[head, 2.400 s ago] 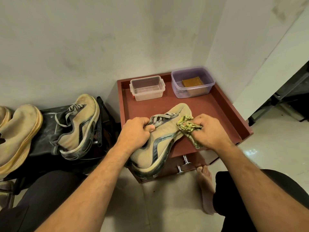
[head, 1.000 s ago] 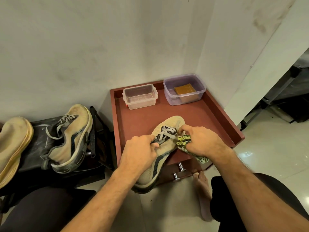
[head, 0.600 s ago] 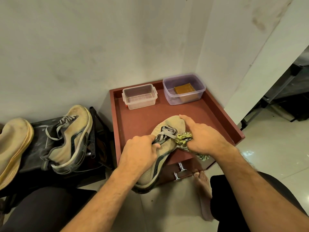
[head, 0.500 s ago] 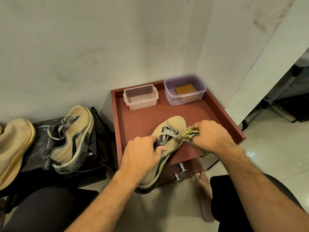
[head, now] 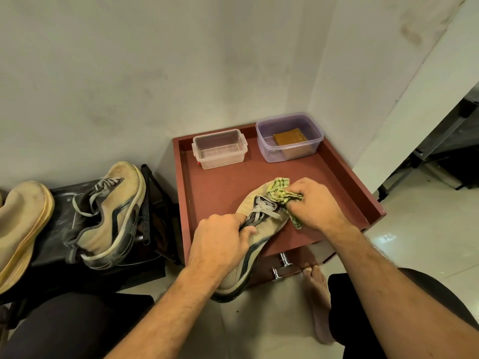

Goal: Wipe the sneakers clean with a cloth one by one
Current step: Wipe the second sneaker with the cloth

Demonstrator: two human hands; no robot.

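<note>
A beige sneaker with grey laces (head: 261, 226) lies toe-away on the front of the red tray table (head: 220, 187), its heel hanging over the front edge. My left hand (head: 220, 244) grips it around the collar, thumb by the laces. My right hand (head: 313, 203) is closed on a bunched green-and-yellow cloth (head: 281, 193), which presses on the toe and right side of the sneaker. A second beige sneaker (head: 111, 218) rests on a black stand at the left. A third shoe lies sole-up (head: 20, 229) at the far left.
A clear plastic box (head: 219, 149) and a purple-tinted box (head: 289, 137) with a brown block inside stand at the tray's back edge. Walls close off the back and right. My knees and a bare foot (head: 317, 294) sit below the tray front.
My right hand has shifted the cloth from the sneaker's right side up onto its toe. The left hand keeps its grip and the sneaker has barely moved.
</note>
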